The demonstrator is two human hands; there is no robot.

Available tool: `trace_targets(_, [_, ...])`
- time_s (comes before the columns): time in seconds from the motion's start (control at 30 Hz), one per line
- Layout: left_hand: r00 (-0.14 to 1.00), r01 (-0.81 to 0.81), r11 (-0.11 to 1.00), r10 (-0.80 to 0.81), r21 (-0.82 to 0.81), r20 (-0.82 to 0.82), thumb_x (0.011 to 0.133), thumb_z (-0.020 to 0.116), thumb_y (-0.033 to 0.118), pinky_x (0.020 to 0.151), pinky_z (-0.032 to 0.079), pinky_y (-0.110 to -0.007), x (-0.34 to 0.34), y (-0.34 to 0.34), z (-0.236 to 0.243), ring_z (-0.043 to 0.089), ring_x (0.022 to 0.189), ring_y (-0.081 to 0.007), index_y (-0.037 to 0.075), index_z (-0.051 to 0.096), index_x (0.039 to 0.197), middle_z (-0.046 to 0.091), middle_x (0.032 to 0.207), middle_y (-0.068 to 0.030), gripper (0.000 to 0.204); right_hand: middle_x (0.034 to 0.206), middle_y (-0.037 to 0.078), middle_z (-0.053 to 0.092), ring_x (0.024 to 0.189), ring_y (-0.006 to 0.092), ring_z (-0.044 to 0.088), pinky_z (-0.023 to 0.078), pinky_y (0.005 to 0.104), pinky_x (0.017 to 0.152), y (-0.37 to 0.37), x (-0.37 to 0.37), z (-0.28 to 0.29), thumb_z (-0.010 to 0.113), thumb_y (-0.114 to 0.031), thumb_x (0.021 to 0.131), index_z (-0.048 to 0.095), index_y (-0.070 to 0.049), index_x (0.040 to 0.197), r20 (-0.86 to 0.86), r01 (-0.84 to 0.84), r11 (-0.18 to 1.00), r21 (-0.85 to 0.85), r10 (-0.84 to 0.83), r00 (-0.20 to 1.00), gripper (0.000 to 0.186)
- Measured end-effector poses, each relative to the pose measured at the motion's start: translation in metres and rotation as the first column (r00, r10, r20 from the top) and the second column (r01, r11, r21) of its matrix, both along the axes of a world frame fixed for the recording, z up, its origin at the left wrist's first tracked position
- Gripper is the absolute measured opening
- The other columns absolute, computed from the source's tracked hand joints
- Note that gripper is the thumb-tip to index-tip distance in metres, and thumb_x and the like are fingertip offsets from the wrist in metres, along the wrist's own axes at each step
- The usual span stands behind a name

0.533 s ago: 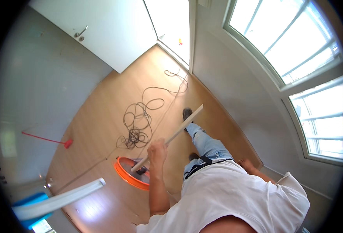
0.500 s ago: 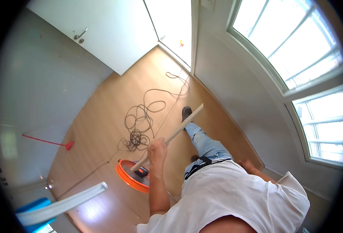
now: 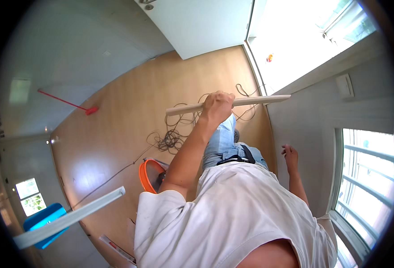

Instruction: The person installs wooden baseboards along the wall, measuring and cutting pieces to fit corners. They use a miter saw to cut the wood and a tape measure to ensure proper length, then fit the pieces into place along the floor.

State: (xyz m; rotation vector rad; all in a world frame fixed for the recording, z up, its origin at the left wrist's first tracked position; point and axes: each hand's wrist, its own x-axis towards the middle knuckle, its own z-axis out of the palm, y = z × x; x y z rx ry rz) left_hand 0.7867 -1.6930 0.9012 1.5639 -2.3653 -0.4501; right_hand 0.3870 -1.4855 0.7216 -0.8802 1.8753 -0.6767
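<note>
My left hand [image 3: 219, 105] is closed round a long, pale wooden strip [image 3: 268, 98], held nearly level across the front of my body above my legs and a coil of dark cable [image 3: 170, 143]. My right hand [image 3: 289, 152] hangs by my right side near the wall and window, its fingers loosely bent and apart, holding nothing that I can see. An orange-rimmed bucket-like container [image 3: 145, 176] with something dark inside stands on the floor beside my left arm, partly hidden by it.
A red long-handled tool [image 3: 90, 110] leans at the left wall. A white rail [image 3: 85, 207] with a blue plate [image 3: 41, 228] juts in at lower left. A white door [image 3: 201, 24] and bright doorway [image 3: 286, 40] are ahead, a barred window [image 3: 364, 178] at right.
My view has turned toward the doorway. My left hand has moved up and forward, and the strip has swung from diagonal to nearly level. The orange container is now more hidden by my arm.
</note>
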Motion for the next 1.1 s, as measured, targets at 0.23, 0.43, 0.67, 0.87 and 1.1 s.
trace_targets(0.23, [0.998,0.063,0.985,-0.067,0.162,0.019,0.085,0.066,0.017,0.075,0.053,-0.052,0.007,-0.169,-0.058,0.067,0.084,-0.0416,0.008,0.069,0.091,0.068,0.086,-0.0210,0.011,0.072,0.003,0.066,0.063,0.0114,0.056,0.046,0.0290,0.063,-0.111,0.008,-0.031,0.057,-0.035,0.100,0.076,-0.003,0.095,-0.078,0.095,0.995,-0.034,-0.097,0.992,0.037])
trace_targets(0.43, [0.982,0.135,0.941,-0.169,0.310,0.085,0.085,0.071,0.022,0.075,0.052,-0.052,0.016,-0.336,-0.123,0.065,0.088,-0.0419,0.007,0.067,0.093,0.067,0.088,-0.0202,0.017,0.076,0.008,0.072,0.074,0.0163,0.068,0.053,0.0336,0.072,-0.160,0.033,-0.106,0.062,-0.036,0.095,0.077,-0.004,0.087,-0.086,0.268,0.921,0.282,-0.254,0.963,0.037])
trace_targets(0.67, [0.977,0.206,0.858,-0.159,0.470,-0.139,0.085,0.074,0.019,0.071,0.050,-0.045,-0.038,-0.509,-0.096,0.064,0.076,-0.0365,0.003,0.069,0.096,0.067,0.080,-0.0172,0.020,0.088,0.013,0.075,0.087,0.0303,0.071,0.055,0.0421,0.078,-0.306,0.080,-0.005,0.066,-0.035,0.087,0.078,-0.008,0.088,-0.184,0.297,0.887,0.355,-0.245,0.952,0.030])
trace_targets(0.87, [0.965,0.259,0.804,-0.188,0.536,-0.185,0.087,0.074,0.016,0.067,0.049,-0.036,-0.151,-0.619,-0.085,0.059,0.065,-0.0197,-0.001,0.068,0.096,0.067,0.074,-0.0106,0.021,0.090,0.014,0.073,0.087,0.0333,0.070,0.054,0.0428,0.078,-0.475,0.052,0.042,0.069,-0.026,0.084,0.072,-0.008,0.094,-0.312,0.499,0.862,0.088,-0.452,0.836,0.021])
trace_targets(1.1, [0.883,0.456,0.630,-0.232,0.628,-0.408,0.085,0.073,0.011,0.067,0.048,-0.030,-0.327,-0.663,-0.068,0.055,0.070,-0.0110,-0.004,0.067,0.095,0.064,0.079,-0.0042,0.019,0.093,0.018,0.072,0.089,0.0392,0.068,0.053,0.0501,0.078,-0.626,-0.071,-0.092,0.058,-0.027,0.081,0.070,-0.007,0.089,-0.281,0.519,0.854,0.045,-0.488,0.826,0.025])
